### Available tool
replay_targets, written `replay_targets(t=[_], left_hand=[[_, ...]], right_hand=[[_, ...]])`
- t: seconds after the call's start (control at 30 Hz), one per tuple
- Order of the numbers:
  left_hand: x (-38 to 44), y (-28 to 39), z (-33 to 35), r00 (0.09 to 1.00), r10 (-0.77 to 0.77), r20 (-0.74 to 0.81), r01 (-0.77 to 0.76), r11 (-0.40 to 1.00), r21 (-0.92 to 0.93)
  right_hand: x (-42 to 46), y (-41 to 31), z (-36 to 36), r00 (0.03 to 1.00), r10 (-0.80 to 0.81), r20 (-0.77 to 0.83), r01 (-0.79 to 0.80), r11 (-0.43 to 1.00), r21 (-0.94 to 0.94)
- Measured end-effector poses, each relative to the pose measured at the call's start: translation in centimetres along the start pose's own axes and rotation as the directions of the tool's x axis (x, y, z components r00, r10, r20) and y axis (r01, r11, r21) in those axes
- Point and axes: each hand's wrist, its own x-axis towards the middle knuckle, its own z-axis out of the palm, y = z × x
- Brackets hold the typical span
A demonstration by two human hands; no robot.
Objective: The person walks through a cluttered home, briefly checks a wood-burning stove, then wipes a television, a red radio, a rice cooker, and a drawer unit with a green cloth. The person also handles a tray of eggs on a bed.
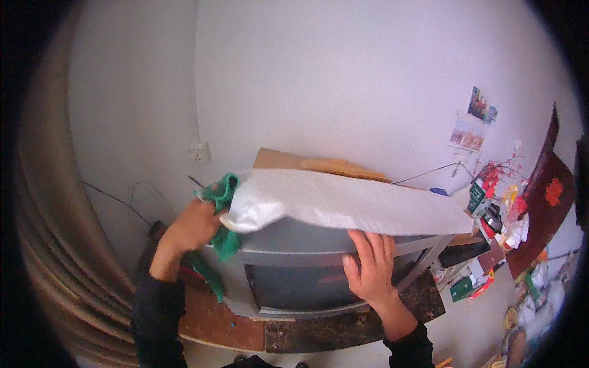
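A grey CRT television point(299, 283) stands before me, with a white cloth point(331, 200) draped over its top. The cloth's left front corner is lifted and rumpled beside my left hand point(191, 227). That hand is closed around a green cloth point(225, 244), whose ends hang at the set's left side. Whether its fingers also pinch the white corner, I cannot tell. My right hand point(372, 271) lies against the television's upper front frame with fingers spread. Its fingertips touch the top just at the white cloth's front edge.
Brown cardboard point(285, 158) sits behind the television, against the wall. The set rests on a dark marbled stand point(322, 333). A curtain point(69, 276) hangs at left, near a wall socket point(199, 152). Boxes, an electric kettle point(492, 218) and red artificial flowers point(494, 177) crowd the right.
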Motion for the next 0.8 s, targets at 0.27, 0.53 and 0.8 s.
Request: replay_targets(t=[0.27,0.53,0.8], left_hand=[[-5.0,5.2,1.0,0.999,-0.026,-0.034,0.024,0.999,-0.048],[-11.0,13.4,6.0,0.966,-0.197,-0.169,-0.024,0.582,-0.813],[-7.4,19.3,7.2,0.889,0.337,0.309,-0.24,0.92,-0.31]], right_hand=[[2.3,2.2,-1.2,0.981,0.162,0.106,-0.182,0.96,0.214],[-1.9,-4.9,-2.1,0.956,-0.272,0.114,0.124,0.721,0.682],[-11.1,-4.3,-4.1,0.58,0.549,0.602,-0.652,-0.13,0.747]])
